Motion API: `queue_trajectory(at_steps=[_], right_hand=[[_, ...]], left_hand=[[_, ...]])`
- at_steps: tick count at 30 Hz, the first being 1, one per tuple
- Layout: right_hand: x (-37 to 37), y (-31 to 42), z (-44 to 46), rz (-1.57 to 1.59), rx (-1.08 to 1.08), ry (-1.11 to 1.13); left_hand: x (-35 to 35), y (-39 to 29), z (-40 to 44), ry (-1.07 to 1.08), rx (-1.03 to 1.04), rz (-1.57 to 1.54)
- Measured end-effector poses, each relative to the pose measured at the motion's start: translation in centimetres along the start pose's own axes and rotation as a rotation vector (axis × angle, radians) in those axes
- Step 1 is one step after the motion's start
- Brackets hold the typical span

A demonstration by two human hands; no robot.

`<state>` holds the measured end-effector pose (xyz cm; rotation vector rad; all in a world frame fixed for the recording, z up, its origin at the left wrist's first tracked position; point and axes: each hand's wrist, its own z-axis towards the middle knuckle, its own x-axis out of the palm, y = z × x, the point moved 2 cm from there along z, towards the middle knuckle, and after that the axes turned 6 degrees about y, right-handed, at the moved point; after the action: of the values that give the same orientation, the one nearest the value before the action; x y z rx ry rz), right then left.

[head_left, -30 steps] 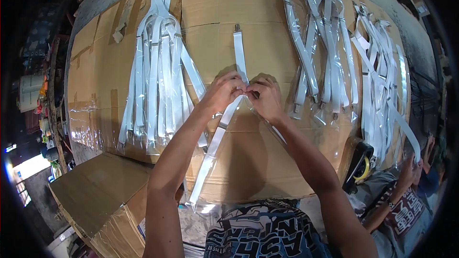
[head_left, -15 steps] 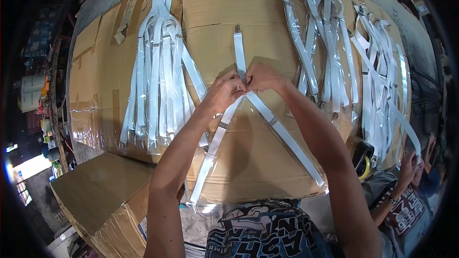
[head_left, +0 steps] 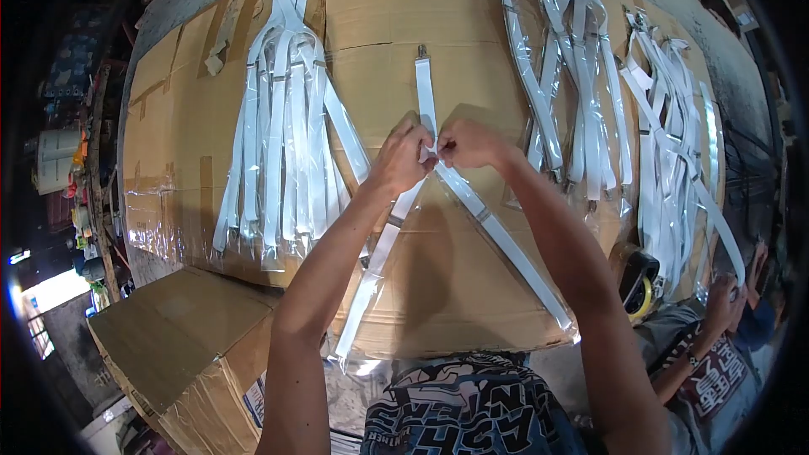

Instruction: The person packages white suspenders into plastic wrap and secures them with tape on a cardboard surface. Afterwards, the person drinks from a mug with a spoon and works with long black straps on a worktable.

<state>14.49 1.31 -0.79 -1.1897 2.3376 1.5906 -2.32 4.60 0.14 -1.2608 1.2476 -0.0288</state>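
Note:
A pair of white suspenders (head_left: pixel 499 240) lies in a Y on the cardboard, one strap with a metal clip pointing away and two straps spread toward me. At the join of the straps, my left hand (head_left: pixel 406 157) is closed, its fingertips pinching the suspenders. My right hand (head_left: pixel 468 145) sits just beside it, fingers closed at the same join; whatever lies between its fingertips is too small to make out. Clear plastic film shows along the two near straps.
Bundles of white suspenders in clear plastic lie at the left (head_left: pixel 278 118) and right (head_left: pixel 577 59), with a looser pile (head_left: pixel 666 135) farther right. A tape dispenser (head_left: pixel 639 282) rests at the right edge. A cardboard box (head_left: pixel 177 329) stands lower left. A co-worker's hands (head_left: pixel 726 299) hold a strap.
My right hand has shifted up from its lower place at the join, and the right near strap now lies straight in view. Both hands remain at the join.

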Motion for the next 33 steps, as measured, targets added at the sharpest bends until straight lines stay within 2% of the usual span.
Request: queue_trajectory(at_steps=[3,6,9,12,14,17,20,23,26,30,33], right_hand=[[2.3,-0.4,-2.0,-0.001,-0.054,-0.381],[4.9,1.1,-4.2,0.021,-0.077,-0.533],[7.3,1.9,-5.0,-0.252,-0.200,-0.712],[8.3,2.2,-5.7,-0.356,-0.115,-0.680],[8.5,2.0,-5.9,-0.371,-0.143,-0.710],[8.5,1.7,-5.9,-0.394,-0.163,-0.730],[8.2,1.7,-5.9,-0.378,-0.166,-0.737],[8.0,1.5,-5.9,-0.367,-0.177,-0.737],[7.7,1.7,-5.9,-0.341,-0.195,-0.735],[6.5,0.8,-5.2,-0.201,-0.145,-0.576],[5.6,0.4,-4.1,-0.049,-0.013,-0.473]], left_hand=[[0.1,0.5,0.7,0.012,-0.137,0.010],[0.0,1.4,2.2,0.079,-0.251,0.038],[-0.5,1.5,3.3,0.177,-0.348,0.078],[-0.8,1.5,3.9,0.212,-0.381,0.104],[-0.8,1.4,4.1,0.196,-0.402,0.140],[-0.7,1.2,2.9,0.119,-0.435,0.012],[0.3,1.2,-0.1,-0.173,-0.390,-0.305],[1.4,-1.4,-3.9,-0.389,-0.312,-0.302],[5.0,-1.9,-6.5,-0.530,0.062,0.051],[6.6,-3.0,-7.4,-0.506,0.086,0.163],[6.5,-3.7,-7.6,-0.452,0.046,0.172]])
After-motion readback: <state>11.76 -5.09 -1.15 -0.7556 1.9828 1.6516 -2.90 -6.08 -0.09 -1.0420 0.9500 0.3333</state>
